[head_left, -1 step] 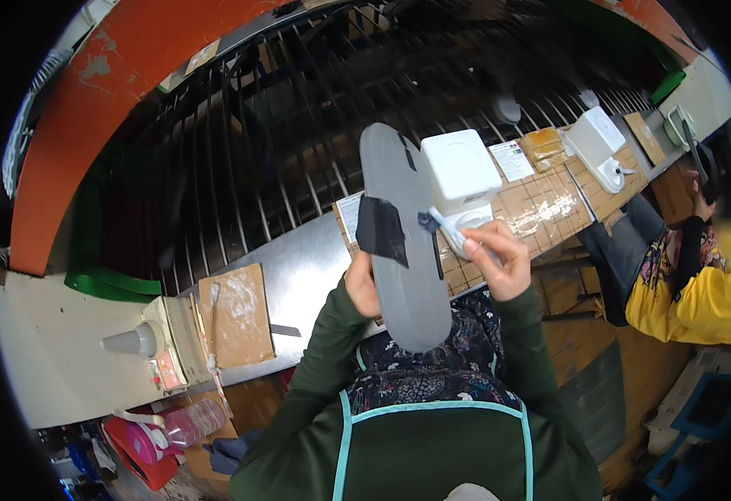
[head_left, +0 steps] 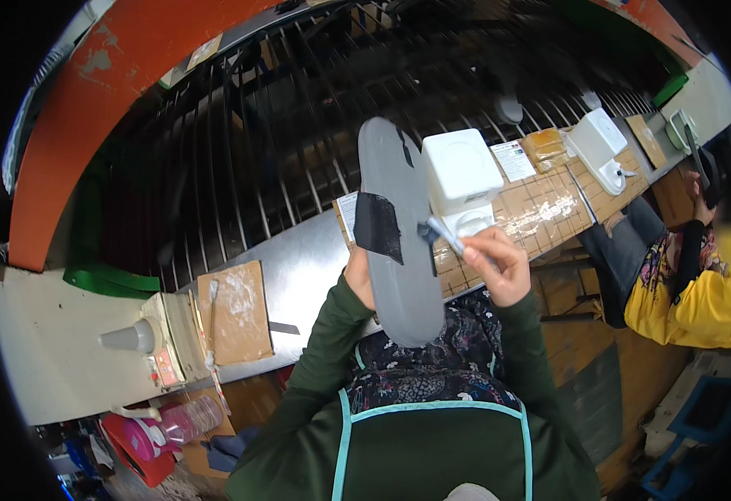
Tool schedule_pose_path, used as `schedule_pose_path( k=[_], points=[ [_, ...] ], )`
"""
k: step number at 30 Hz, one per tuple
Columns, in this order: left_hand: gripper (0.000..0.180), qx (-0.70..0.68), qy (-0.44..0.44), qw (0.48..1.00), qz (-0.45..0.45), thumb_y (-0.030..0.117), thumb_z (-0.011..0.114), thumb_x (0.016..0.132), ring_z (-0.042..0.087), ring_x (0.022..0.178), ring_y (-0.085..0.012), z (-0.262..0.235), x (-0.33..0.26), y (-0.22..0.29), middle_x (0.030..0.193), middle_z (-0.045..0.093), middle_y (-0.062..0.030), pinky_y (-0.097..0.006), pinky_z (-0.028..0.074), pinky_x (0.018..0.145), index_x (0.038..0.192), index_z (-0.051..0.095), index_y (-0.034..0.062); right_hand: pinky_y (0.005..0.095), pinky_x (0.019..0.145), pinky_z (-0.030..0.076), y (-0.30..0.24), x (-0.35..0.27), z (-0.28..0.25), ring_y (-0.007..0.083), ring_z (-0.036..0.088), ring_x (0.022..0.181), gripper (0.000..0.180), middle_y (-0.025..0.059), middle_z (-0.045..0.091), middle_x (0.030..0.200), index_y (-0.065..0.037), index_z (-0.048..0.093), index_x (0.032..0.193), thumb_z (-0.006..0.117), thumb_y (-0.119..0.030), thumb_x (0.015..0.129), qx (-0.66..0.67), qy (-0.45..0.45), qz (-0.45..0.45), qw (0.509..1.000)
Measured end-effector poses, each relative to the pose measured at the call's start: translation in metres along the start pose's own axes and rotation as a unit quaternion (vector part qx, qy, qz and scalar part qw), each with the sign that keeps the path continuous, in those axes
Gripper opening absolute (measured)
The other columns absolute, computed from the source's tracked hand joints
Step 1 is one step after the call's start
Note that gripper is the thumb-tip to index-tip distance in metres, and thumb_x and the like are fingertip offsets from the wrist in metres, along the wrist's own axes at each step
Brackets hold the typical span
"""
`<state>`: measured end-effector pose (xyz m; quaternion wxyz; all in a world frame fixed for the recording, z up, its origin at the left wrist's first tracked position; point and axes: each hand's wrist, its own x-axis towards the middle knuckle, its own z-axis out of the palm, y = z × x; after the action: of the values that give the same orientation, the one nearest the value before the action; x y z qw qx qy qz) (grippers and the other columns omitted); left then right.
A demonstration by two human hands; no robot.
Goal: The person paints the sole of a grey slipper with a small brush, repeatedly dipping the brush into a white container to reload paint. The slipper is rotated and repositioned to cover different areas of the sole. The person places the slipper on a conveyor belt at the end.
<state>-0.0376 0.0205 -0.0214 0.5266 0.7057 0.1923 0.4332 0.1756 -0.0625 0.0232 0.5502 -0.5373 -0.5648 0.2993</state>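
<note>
Left grip (head_left: 359, 280) closed round the sole (head_left: 407, 296), right grip (head_left: 502, 265) pinching the brush (head_left: 447, 235) — black patch (head_left: 379, 228) on, brushing opposite seems unfinished.

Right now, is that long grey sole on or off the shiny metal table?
Off: the left hand holds the grey sole, its end over the dark patterned apron.

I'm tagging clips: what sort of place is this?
Likely a footwear workshop: the right hand holds a brush at a grey sole, a white container stands on the bench, and a co-worker is farther right.
</note>
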Motion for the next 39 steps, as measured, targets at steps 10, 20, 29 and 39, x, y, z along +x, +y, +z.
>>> schedule_pose_path(
  k=[10, 20, 29, 39],
  points=[
    [0.082, 0.302, 0.074, 0.945, 0.1, 0.035, 0.088, 0.052, 0.063, 0.093, -0.035, -0.013, 0.023, -0.004, 0.107, 0.061, -0.0203, -0.041, 0.049, 0.081, 0.116, 0.052, -0.0022, 0.0223, 0.058, 0.039, -0.017, -0.031, -0.017, 0.0099, 0.05, 0.068, 0.016, 0.0043, 0.056, 0.081, 0.0, 0.072, 0.096, 0.069, -0.004, 0.081, -0.002, -0.006, 0.033, 0.999],
    [0.143, 0.341, 0.038, 0.933, 0.113, 0.05, 0.091, 0.033, 0.036, 0.132, -0.0438, -0.013, 0.023, -0.006, 0.148, 0.023, -0.0297, -0.04, 0.04, 0.103, 0.142, 0.022, -0.0098, 0.0221, 0.05, 0.036, -0.006, -0.028, -0.01, 0.0065, 0.047, 0.056, 0.017, 0.0022, 0.057, 0.077, -0.004, 0.073, 0.096, 0.07, -0.004, 0.08, -0.073, 0.002, 0.009, 0.997],
    [0.144, 0.342, 0.042, 0.931, 0.117, 0.06, 0.086, 0.029, 0.029, 0.135, -0.0461, -0.009, 0.024, -0.002, 0.145, 0.028, -0.0314, -0.049, 0.03, 0.109, 0.141, 0.028, -0.0087, 0.0269, 0.063, 0.027, -0.009, -0.022, -0.003, 0.0085, 0.041, 0.052, 0.019, -0.0016, 0.056, 0.077, -0.011, 0.075, 0.097, 0.073, -0.012, 0.078, -0.231, 0.035, -0.028, 0.972],
    [0.142, 0.379, 0.027, 0.918, 0.116, 0.062, 0.084, 0.026, 0.027, 0.136, -0.0455, -0.007, 0.027, 0.003, 0.145, 0.029, -0.0296, -0.052, 0.027, 0.11, 0.139, 0.033, -0.0089, 0.0301, 0.069, 0.024, -0.012, -0.016, 0.001, 0.0115, 0.041, 0.058, 0.027, -0.0022, 0.056, 0.078, -0.016, 0.074, 0.1, 0.074, -0.012, 0.074, -0.362, 0.075, -0.13, 0.92]
  ],
)
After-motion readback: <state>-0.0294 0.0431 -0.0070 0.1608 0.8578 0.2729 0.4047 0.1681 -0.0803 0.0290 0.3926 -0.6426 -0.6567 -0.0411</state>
